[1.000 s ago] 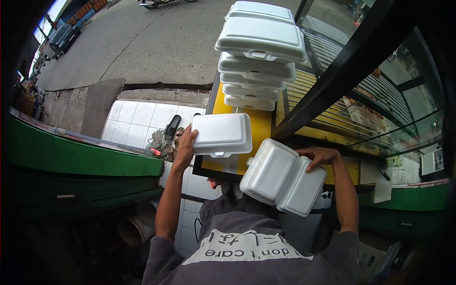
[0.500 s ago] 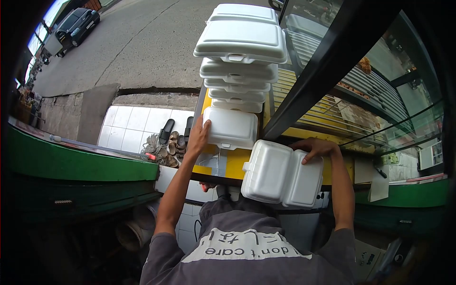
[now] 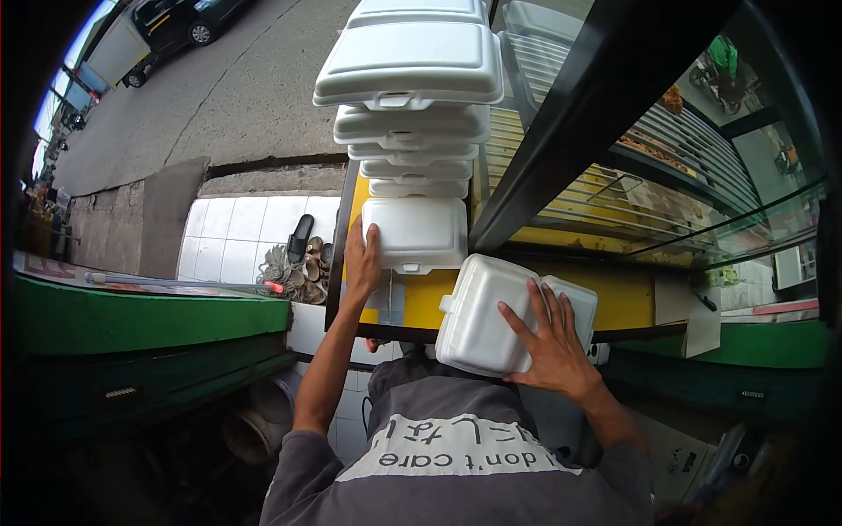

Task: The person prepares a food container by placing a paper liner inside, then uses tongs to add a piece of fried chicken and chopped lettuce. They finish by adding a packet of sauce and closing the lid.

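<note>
A closed white foam takeaway box (image 3: 415, 230) sits at the near end of the yellow counter. My left hand (image 3: 361, 259) is at its left side, the thumb against the lid and the fingers along the edge. Right of it, an unfolded foam takeaway box (image 3: 485, 307) lies with its outer faces up, overhanging the counter's front edge. My right hand (image 3: 557, 355) rests on this box with the fingers spread across the fold between its two halves. The inside of both boxes is hidden.
Behind the closed box stands a tall stack of foam boxes (image 3: 408, 66). A thick black post (image 3: 561, 131) and a glass display case with wire racks (image 3: 684, 145) are on the right. Sandals (image 3: 301, 237) and a mop head (image 3: 276, 267) lie on the tiles at left.
My right hand has moved from the unfolded box's far right edge down onto its middle, with the fingers now spread. My left hand stays at the closed box. The view has shifted slightly.
</note>
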`<state>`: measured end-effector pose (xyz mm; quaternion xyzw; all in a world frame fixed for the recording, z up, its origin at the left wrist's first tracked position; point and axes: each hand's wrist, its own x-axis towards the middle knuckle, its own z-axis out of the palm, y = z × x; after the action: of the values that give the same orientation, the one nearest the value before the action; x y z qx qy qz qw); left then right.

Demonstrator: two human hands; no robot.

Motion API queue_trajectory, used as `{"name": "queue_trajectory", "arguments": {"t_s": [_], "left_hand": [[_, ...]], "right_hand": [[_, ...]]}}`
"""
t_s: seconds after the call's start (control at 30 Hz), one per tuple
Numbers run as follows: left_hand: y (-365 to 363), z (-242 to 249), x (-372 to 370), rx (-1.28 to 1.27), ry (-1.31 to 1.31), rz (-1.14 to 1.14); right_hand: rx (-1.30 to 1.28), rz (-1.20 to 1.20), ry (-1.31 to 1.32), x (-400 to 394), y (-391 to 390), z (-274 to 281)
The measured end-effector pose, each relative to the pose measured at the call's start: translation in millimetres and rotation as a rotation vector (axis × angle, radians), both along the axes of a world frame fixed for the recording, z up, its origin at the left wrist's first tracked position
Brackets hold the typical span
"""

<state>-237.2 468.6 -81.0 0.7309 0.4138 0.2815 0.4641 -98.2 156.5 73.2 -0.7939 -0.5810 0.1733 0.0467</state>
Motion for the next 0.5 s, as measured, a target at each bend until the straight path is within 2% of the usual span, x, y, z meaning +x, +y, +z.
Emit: {"name": "queue_trajectory", "arguments": {"t_s": [0.07, 0.17, 0.3, 0.37, 0.4, 0.47, 0.5], "left_hand": [[0.9, 1.3, 0.6, -0.075, -0.022, 0.016], [1.5, 3.5, 1.0, -0.05, -0.034, 0.01], [-3.1, -1.6, -0.6, -0.029, -0.037, 0.024], [-19.7, 4.9, -1.3, 0.314, -0.033, 0.286], [-29.4, 13.5, -6.7, 0.313, -0.031, 0.288], [-58.1, 33.4, -26.7, 0.423, -0.214, 0.072], [-75.7, 36.8, -35.0, 0.305, -0.242, -0.14]], "right_hand": [[-0.071, -0.005, -0.036, 5.1, -3.0, 5.1], [-0.218, 0.016, -0.15, 20.0, -5.5, 8.0], [-0.255, 0.003, -0.135, 24.8, -6.7, 6.9], [-0.251, 0.003, -0.108, 21.2, -6.2, 6.8], [-0.167, -0.026, -0.04, 15.5, -5.4, 10.6], [-0.085, -0.06, 0.031, 1.7, -3.6, 6.0], [0.057, -0.128, 0.048, -6.4, -1.7, -5.5]]}}
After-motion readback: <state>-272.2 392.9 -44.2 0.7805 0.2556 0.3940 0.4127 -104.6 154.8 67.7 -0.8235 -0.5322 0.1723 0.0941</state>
